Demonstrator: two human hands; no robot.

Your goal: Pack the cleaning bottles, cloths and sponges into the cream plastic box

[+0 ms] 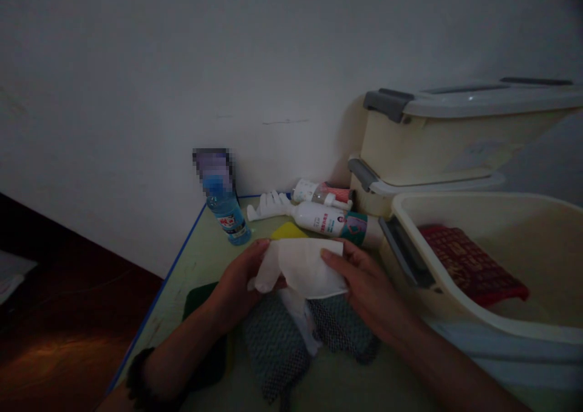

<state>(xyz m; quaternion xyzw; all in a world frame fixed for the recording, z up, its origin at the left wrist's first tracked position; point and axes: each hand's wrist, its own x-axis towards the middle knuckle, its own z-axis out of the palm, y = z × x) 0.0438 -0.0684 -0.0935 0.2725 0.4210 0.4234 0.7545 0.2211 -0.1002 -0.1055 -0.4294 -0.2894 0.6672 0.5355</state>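
Note:
Between my two hands is a white disposable glove [305,269], stretched out above the table. My left hand [241,281] grips it at the finger end, and my right hand [368,281] pinches its cuff edge, thumb on top. Part of the glove hangs down over a grey-green knitted cloth [273,339]. Beyond my hands lies another white glove [269,206], fingers spread toward the left. A yellow item [289,230] shows just behind the held glove, mostly covered by it. Under my left forearm a dark green pad [195,296] is partly hidden.
A blue liquid bottle [230,220] stands at the back left. A white bottle [319,217] and a pink-and-white container [319,192] lie near the wall. At right, an open cream bin [455,202] holds a dark red packet [469,263]; lidded bins [437,147] are stacked behind.

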